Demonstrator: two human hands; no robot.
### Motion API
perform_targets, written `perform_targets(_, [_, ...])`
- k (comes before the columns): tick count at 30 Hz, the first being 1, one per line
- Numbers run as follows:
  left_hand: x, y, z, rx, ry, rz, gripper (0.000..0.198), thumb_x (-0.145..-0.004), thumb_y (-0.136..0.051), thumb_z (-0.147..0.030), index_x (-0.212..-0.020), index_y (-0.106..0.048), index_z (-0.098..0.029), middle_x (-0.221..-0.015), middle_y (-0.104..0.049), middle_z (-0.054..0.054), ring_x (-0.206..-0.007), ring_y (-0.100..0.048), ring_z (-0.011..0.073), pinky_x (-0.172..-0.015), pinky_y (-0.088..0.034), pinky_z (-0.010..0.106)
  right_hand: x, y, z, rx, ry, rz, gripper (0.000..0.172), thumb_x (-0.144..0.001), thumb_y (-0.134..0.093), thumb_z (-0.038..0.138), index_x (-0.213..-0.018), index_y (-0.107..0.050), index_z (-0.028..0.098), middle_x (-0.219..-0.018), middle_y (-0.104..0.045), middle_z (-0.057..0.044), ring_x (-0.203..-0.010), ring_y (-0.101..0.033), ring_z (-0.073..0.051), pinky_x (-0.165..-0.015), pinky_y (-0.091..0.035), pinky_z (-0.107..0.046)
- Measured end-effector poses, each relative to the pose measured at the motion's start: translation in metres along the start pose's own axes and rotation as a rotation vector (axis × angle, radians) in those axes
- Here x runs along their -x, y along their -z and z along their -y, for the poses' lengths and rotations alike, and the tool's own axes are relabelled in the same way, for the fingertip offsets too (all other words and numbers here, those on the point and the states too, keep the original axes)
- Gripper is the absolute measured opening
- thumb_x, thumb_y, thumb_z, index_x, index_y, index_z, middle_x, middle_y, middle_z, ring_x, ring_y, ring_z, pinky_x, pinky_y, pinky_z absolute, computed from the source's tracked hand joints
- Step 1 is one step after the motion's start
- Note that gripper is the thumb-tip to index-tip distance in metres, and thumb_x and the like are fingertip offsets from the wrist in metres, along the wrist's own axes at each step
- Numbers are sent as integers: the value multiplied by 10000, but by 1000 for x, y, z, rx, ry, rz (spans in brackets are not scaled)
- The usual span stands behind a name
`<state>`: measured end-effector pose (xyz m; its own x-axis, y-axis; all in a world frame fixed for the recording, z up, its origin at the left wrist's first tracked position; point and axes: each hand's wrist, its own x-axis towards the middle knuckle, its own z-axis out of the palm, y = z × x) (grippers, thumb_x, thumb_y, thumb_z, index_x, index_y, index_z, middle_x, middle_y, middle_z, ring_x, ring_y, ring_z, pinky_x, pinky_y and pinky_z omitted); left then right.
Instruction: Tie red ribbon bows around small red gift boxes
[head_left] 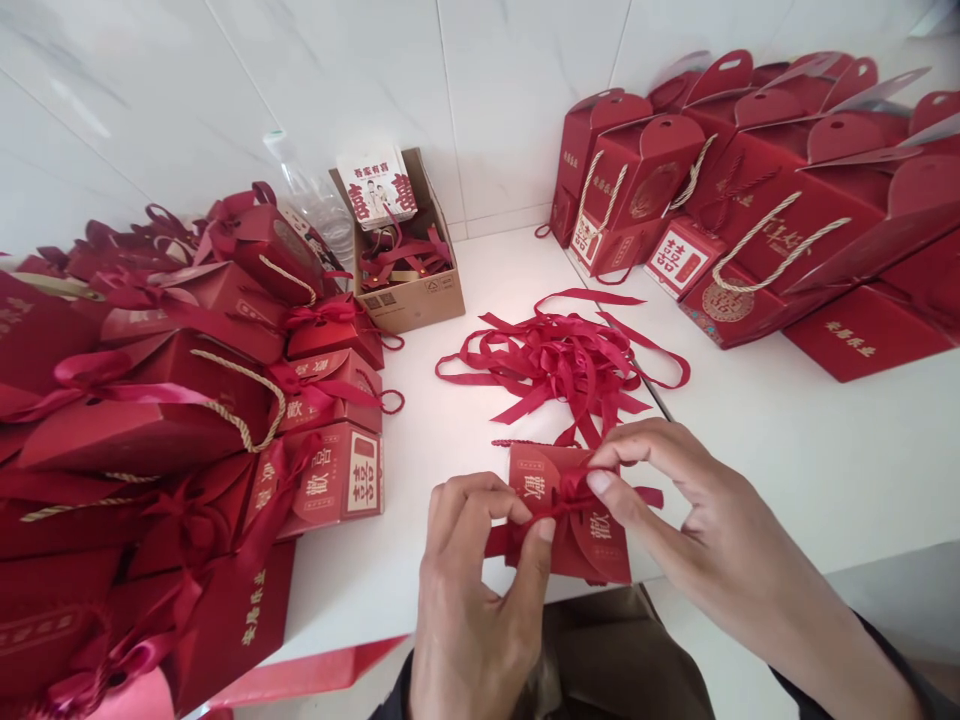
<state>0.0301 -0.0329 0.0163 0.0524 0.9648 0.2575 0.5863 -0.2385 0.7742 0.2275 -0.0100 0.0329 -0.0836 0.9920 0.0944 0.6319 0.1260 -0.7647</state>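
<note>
A small red gift box (606, 565) with gold characters lies at the table's front edge. Across its top runs a red ribbon (576, 488), looped and crossed at the middle. My left hand (480, 575) pinches the ribbon between thumb and finger on the box's left side. On the right side my right hand (682, 500) pinches another part of the ribbon, and a loose end sticks out beyond its fingertips. Part of the box is hidden under my fingers. Just behind the box lies a tangled pile of red ribbons (562, 360).
Many red boxes with tied bows (210, 310) crowd the left. Taller red handled boxes (810, 200) stand at the back right. An open cardboard box (420, 300) holding ribbons and a white printed packet (377, 185) sits near the tiled wall, beside a clear plastic bottle (319, 215).
</note>
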Motion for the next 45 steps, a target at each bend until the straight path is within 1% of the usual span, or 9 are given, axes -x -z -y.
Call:
perform_targets(8, [-4,7,4,114,134,116,196,-1048,-528,-294,-859,-546,-249,-926,-608,-13,-861,-581,150,-757,-462,271,5,2,-9,-44,-149,35,220,-1015,-569,492,-957,-648,295,-960,-692,-13,-835,-646,-198,-610,-490,-287])
perform_targets(13, [-4,4,-1,118,96,128,91,-1011,-584,-266,-935,-534,-261,-939,-601,-17,-862,-572,154,-764,-479,269,11,5,-4,-260,-132,71,186,-988,-628,465,-936,-654,289,-1221,-703,-47,-1090,-665,-238,-885,-534,-356])
perform_targets(15, [-3,4,-3,102,67,154,86,-988,-605,-230,-949,-536,-266,-940,-604,-21,-862,-568,152,-756,-488,259,12,5,3,-408,-190,142,216,-967,-662,476,-894,-651,273,-1290,-692,-57,-1051,-680,-228,-841,-547,-343])
perform_targets(19, [-3,5,-2,63,38,146,108,-985,-592,-180,-945,-546,-269,-932,-618,-27,-879,-577,148,-760,-485,249,6,3,9,-582,-319,251,232,-967,-663,476,-877,-627,266,-833,-688,9,-682,-605,-140,-625,-503,-258])
perform_targets(28, [2,6,7,68,228,133,111,-994,-590,-297,-897,-555,-255,-852,-603,-17,-791,-582,166,-716,-462,296,6,7,-15,-363,-275,268,255,-1007,-585,548,-1027,-623,297,-756,-589,33,-677,-576,-145,-575,-490,-236])
perform_targets(33, [8,12,8,178,343,112,242,-938,-668,-384,-1146,-587,-290,-928,-643,-10,-896,-617,191,-825,-493,323,18,12,-17,-131,-152,95,384,-1005,-589,541,-1339,-513,368,-761,-554,48,-720,-648,-165,-650,-564,-261])
perform_targets(37, [7,19,12,207,286,170,105,-990,-612,-381,-1043,-617,-290,-879,-621,-21,-861,-611,162,-781,-493,273,25,8,-13,-23,-36,-3,316,-987,-643,471,-1260,-539,351,-822,-551,29,-671,-614,-152,-539,-547,-220])
perform_targets(41, [0,19,11,211,295,214,220,-1027,-556,-415,-883,-602,-256,-835,-616,-14,-790,-580,154,-713,-465,264,22,2,-12,25,91,29,79,-1018,-618,373,-1075,-617,319,-986,-621,-8,-757,-637,-149,-668,-573,-254])
perform_targets(45, [0,14,4,241,304,199,161,-1013,-570,-415,-965,-600,-264,-891,-630,-8,-852,-580,169,-766,-476,282,20,1,-13,5,82,60,92,-1056,-550,346,-998,-599,294,-974,-646,-2,-792,-657,-147,-691,-558,-255])
